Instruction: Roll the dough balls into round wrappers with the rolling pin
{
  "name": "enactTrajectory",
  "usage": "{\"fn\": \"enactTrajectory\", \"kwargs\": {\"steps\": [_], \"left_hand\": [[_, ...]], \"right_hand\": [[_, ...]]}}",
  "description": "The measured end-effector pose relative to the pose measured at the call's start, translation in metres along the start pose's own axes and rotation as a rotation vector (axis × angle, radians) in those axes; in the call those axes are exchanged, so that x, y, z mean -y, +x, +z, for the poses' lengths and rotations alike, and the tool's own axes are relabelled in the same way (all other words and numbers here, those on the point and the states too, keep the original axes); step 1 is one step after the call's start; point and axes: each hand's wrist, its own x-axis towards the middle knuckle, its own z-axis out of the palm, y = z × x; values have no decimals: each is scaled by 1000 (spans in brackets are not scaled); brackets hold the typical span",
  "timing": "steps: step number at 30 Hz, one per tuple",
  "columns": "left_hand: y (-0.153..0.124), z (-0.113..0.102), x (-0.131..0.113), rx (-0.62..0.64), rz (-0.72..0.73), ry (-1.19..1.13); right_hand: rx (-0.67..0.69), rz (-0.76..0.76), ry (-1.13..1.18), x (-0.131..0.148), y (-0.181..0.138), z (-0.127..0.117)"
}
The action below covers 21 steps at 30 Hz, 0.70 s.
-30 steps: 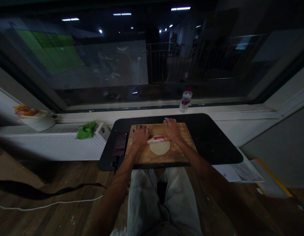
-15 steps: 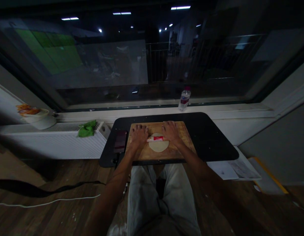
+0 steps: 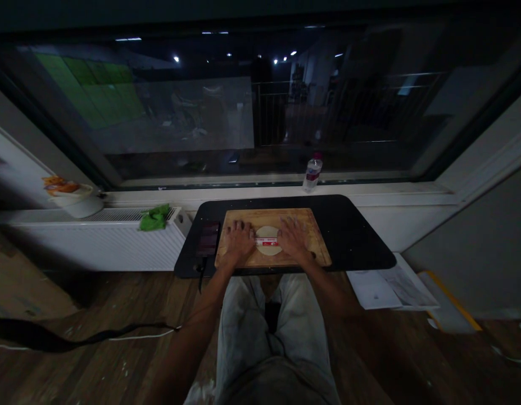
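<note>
A flat round piece of pale dough (image 3: 266, 233) lies on a wooden cutting board (image 3: 311, 250) on a black table (image 3: 357, 247). A rolling pin (image 3: 267, 242) with a red and white label lies across the dough. My left hand (image 3: 240, 241) presses flat on the pin's left end, fingers spread. On its right end rests my right hand (image 3: 292, 237), also flat with fingers spread. Both palms cover the pin's ends.
A dark phone (image 3: 208, 236) lies left of the board. A water bottle (image 3: 311, 174) stands on the window sill. A green cloth (image 3: 154, 218) and a white bowl (image 3: 77, 202) sit on the radiator at left. Papers (image 3: 390, 287) lie on the floor at right, a cable (image 3: 75, 337) at left.
Both hands have rolled the pin toward me, from the far part of the dough to its near half. The camera has tilted a little, shifting the view.
</note>
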Motion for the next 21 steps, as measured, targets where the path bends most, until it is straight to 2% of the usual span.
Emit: {"fn": "enactTrajectory", "kwargs": {"steps": [10,16,21], "left_hand": [[-25,13,9,-63,55,2],[-41,13,19,-108,166,7],[-54,14,32,-70,273,-21]], "right_hand": [[-73,9,-38,12,-40,-8],[-102,-20,-63,11,-51,-14],[-92,-90,-83,9,-63,-19]]}}
